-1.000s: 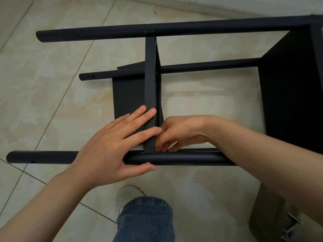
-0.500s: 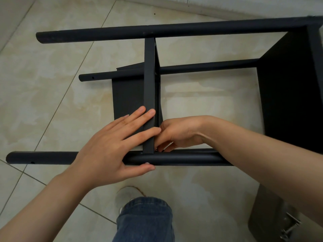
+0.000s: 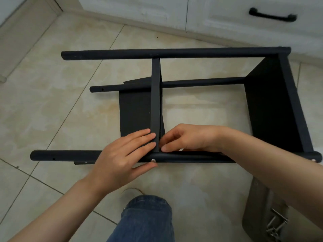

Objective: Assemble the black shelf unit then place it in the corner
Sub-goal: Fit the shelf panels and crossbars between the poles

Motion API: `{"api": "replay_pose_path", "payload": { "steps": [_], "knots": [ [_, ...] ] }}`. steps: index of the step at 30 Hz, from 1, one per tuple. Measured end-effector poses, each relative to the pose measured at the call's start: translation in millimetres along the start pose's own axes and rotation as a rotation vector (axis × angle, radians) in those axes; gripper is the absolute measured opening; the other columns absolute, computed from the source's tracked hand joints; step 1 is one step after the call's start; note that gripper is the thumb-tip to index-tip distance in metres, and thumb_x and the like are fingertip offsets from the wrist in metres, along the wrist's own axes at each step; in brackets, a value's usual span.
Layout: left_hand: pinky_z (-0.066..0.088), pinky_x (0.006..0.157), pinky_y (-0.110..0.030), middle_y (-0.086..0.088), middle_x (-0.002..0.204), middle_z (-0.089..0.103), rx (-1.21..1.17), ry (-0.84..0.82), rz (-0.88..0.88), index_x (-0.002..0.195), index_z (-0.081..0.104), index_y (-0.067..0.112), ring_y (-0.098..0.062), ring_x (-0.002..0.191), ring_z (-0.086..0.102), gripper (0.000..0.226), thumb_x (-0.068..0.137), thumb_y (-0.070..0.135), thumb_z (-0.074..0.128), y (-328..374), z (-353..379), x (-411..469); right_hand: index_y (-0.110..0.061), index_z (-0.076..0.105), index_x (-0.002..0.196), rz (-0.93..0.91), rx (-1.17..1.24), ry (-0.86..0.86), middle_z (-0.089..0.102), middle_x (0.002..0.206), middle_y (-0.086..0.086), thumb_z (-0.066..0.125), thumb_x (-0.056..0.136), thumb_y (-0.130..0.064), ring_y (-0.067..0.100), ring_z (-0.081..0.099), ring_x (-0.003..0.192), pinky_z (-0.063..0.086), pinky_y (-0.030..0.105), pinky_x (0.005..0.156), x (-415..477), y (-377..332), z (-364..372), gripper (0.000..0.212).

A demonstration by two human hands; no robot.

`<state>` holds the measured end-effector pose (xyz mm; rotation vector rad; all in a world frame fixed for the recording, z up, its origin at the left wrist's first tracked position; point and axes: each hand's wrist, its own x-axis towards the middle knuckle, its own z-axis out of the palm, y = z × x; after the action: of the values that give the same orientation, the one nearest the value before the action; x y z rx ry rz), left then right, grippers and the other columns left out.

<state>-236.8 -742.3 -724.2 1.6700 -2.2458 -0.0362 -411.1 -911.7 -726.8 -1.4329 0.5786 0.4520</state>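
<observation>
I see the shelf unit [image 3: 272,110] lying on its side on the floor [image 3: 61,102], in front of a white cabinet [image 3: 227,14]. My left hand [image 3: 122,158] is open, fingers flat against the middle panel [image 3: 155,95], thumb under the near pole [image 3: 66,155] by a screw [image 3: 153,160]. My right hand [image 3: 190,138] is curled at the panel's other face; whether it holds anything, I cannot tell.

Single view, head-worn wide-angle camera, facing forward and steeply down onto the tiled floor [image 3: 52,110]. Close range: left hand [image 3: 122,154] and right hand [image 3: 188,138] sit just below frame centre, wearer's denim knee [image 3: 148,219] at the bottom edge, directly under the lens. The black shelf unit [image 3: 174,53] spans mid-frame side to side; top edge reaches the white cabinet [image 3: 227,14] base
</observation>
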Motion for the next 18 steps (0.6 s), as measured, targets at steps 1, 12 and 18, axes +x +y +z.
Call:
{"api": "replay_pose_path", "payload": {
  "steps": [1,12,18],
  "knots": [
    [0.058,0.095,-0.042,-0.010,0.131,0.068,-0.018,0.003,-0.026,0.116,0.075,0.003,-0.026,0.122,0.065,0.041,0.095,0.038,0.067,3.6,-0.2,-2.2,-0.027,0.073,0.097,-0.006,-0.067,0.035,0.073,0.092,-0.013,0.067,0.093,-0.026,0.002,0.066,0.088,0.050,0.017,0.084,-3.1,-2.9,2.2,0.007],
    [0.054,0.081,-0.016,0.011,0.084,0.074,-0.449,0.236,-0.592,0.086,0.078,0.016,-0.006,0.085,0.070,0.004,0.083,0.014,0.079,34.5,-30.7,-36.8,-0.018,0.068,0.123,0.009,-0.439,0.345,0.068,0.107,-0.008,0.070,0.089,-0.019,-0.001,0.059,0.083,0.042,0.007,0.071,-26.1,-12.7,32.4,0.034],
    [0.058,0.087,-0.033,-0.003,0.088,0.079,-1.123,0.237,-1.370,0.095,0.076,0.010,-0.015,0.088,0.076,0.011,0.090,0.019,0.074,44.0,-24.0,-39.0,-0.021,0.068,0.119,-0.009,-0.593,0.433,0.070,0.111,-0.002,0.060,0.090,-0.011,0.014,0.062,0.095,0.049,0.026,0.083,-38.9,-15.1,50.9,0.031]
  ]
}}
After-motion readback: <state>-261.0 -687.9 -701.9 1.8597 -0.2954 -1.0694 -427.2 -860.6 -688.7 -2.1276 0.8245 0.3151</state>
